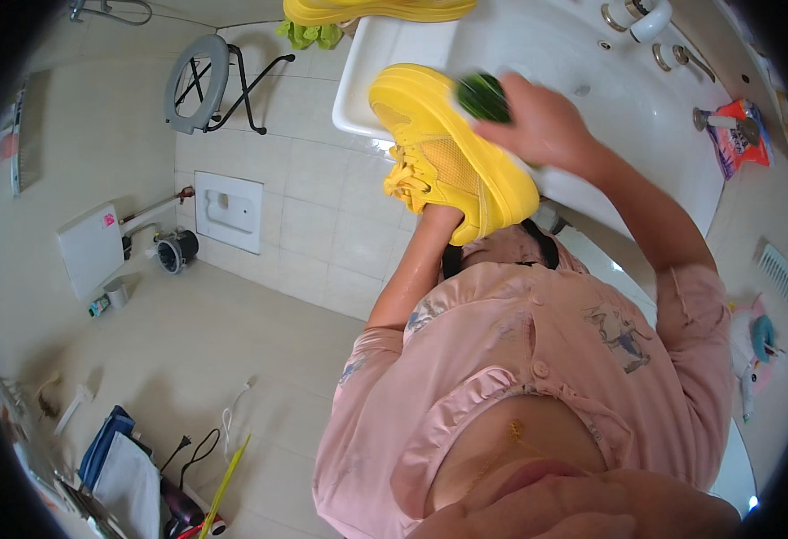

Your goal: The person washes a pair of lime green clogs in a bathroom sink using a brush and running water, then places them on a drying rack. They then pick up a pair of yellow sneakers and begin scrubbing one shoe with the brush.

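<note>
A yellow lace-up sneaker (495,172) is held sole-side toward the right, over the near left corner of a white washbasin (343,111). My left forearm (411,269) runs into its ankle opening, so my left hand is hidden inside the shoe and props it up. Against or just beside the sole is a dark green scrub brush (483,98), blurred by motion. My right hand (545,124) grips this brush. A second yellow shoe (380,10) lies at the far edge of the basin, partly cut off by the frame.
Taps (636,17) and a red plastic packet (741,138) are along the basin's right side. To the left are a grey commode seat on a folding frame (198,84), a squat toilet (229,212) and a dark bin (177,250). A hair dryer (182,502) hangs lower left.
</note>
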Demonstrator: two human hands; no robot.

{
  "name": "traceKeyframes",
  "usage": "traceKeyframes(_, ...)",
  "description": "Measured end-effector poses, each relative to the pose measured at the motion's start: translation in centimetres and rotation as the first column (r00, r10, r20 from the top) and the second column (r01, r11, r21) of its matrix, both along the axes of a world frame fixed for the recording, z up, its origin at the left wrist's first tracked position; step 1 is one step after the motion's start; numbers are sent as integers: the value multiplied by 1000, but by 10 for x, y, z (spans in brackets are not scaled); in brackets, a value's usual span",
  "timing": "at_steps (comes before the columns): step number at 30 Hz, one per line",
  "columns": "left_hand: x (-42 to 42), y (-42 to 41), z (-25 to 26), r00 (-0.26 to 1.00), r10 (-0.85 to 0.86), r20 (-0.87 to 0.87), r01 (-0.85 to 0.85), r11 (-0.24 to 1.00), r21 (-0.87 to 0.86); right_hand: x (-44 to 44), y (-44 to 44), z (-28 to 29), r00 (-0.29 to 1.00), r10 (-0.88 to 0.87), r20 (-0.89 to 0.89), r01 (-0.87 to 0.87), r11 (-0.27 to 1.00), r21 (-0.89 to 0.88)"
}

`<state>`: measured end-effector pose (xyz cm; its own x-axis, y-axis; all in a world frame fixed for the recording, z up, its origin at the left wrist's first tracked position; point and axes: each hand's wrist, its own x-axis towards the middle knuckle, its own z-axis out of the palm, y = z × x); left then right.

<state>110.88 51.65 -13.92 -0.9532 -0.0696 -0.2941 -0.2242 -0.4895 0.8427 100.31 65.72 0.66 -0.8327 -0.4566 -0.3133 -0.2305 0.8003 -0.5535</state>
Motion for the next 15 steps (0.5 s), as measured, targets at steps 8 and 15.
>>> traceKeyframes(8,-2,4,0,1000,1,9,-1,1000,-18,-54,-73,-2,997,-30,-77,26,998,-49)
traceKeyframes(15,5,3,4,999,25,22,-25,1000,-12,37,31,-6,999,-26,28,28,997,-74)
